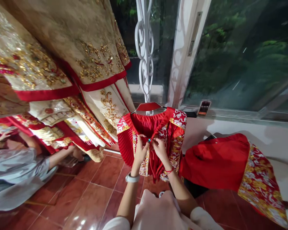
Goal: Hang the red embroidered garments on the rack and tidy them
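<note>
A red embroidered jacket [174,153] with pleated sleeves hangs in front of me on a hanger [148,107], hooked on a white scrollwork post. At its front opening, my left hand [141,148] pinches one edge near the neckline. My right hand [159,149] has its fingers closed on the opposite edge, close beside the left. Between the fingertips shows a small blue-green spot [149,140], too small to make out. A white watch band is on my left wrist and a red string on my right.
Cream and gold sequined garments [98,64] hang at the left. A seated person in pale clothing [16,172] is at the far left. Red embroidered clothing [216,163] lies draped at the right. A small dark object [204,108] stands on the window ledge. The floor [93,198] is red tile.
</note>
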Motion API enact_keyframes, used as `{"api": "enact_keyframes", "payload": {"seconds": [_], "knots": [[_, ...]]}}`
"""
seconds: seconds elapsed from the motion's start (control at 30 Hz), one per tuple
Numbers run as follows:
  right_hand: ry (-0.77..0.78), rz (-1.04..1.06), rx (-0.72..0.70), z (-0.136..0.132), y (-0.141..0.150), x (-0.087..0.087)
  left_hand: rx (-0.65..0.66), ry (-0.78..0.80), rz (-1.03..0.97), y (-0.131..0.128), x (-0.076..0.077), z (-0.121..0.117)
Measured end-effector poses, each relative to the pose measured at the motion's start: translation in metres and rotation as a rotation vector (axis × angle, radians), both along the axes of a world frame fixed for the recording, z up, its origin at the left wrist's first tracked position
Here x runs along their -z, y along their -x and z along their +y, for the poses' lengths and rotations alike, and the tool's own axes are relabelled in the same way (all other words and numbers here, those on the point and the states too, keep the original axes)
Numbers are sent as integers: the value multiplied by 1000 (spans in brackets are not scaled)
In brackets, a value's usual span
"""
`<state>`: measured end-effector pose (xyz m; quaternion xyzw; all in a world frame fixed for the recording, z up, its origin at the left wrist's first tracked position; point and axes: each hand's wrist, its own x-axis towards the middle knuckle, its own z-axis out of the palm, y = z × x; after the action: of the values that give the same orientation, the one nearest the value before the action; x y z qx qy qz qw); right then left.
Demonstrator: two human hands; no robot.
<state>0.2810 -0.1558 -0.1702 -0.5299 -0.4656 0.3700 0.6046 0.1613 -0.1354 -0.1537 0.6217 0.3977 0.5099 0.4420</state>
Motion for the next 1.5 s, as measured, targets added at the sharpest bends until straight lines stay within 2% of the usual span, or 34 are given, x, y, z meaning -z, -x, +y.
{"api": "enact_keyframes", "payload": {"seconds": [0.1, 0.2, 0.33, 0.4, 0.47, 0.53, 0.6, 0.63, 0.7, 0.77, 0.8, 0.87, 0.93, 1.0, 1.03, 1.1, 1.13, 1.2, 1.23, 1.3, 1.37, 1.43, 1.5], "knots": [[42, 206, -38, -3, 2, 18, 57, 16, -68, 3, 0, 0], [70, 259, -60, -6, 5, 40, 99, 24, -86, 4, -3, -2], [104, 32, -3, -11, 5, 68, 38, 32, -113, 6, -9, -10], [212, -114, -40, -20, 0, 78, -57, 20, -137, 11, -14, -14], [309, -194, -116, -31, -10, 81, -173, -12, -121, 19, -20, -15], [310, -217, -168, -38, -21, 70, -294, -58, -64, 26, -28, -12], [214, -204, -104, -33, -31, 42, -380, -88, -5, 28, -34, -7], [145, -196, -20, -25, -33, 23, -387, -96, 20, 27, -37, -5], [-9, -198, 271, -1, -35, -17, -332, -112, 76, 21, -41, -2], [-102, -310, 571, 26, -38, -52, -271, -146, 137, 19, -45, -4], [-123, -367, 661, 36, -43, -65, -281, -170, 166, 23, -48, -5], [-158, -440, 757, 46, -65, -82, -415, -234, 194, 44, -58, -7], [-221, -472, 823, 44, -100, -92, -629, -302, 168, 80, -74, -5], [-282, -502, 818, 41, -142, -101, -778, -340, 139, 117, -92, 1], [-294, -512, 763, 43, -162, -106, -799, -341, 156, 133, -99, 7], [-253, -503, 547, 59, -195, -115, -782, -290, 296, 153, -108, 23], [-194, -486, 422, 71, -207, -118, -762, -233, 403, 157, -107, 33], [12, -475, 198, 96, -219, -118, -678, -85, 594, 156, -92, 52], [126, -486, 114, 105, -219, -113, -611, -24, 635, 152, -77, 58], [291, -530, 18, 108, -208, -94, -440, 25, 594, 142, -40, 61], [334, -557, -20, 92, -188, -63, -354, 7, 489, 132, 3, 52], [382, -572, -61, 66, -166, -24, -328, 51, 440, 125, 42, 37], [457, -592, -98, 41, -150, 14, -329, 114, 404, 124, 67, 21]]}}
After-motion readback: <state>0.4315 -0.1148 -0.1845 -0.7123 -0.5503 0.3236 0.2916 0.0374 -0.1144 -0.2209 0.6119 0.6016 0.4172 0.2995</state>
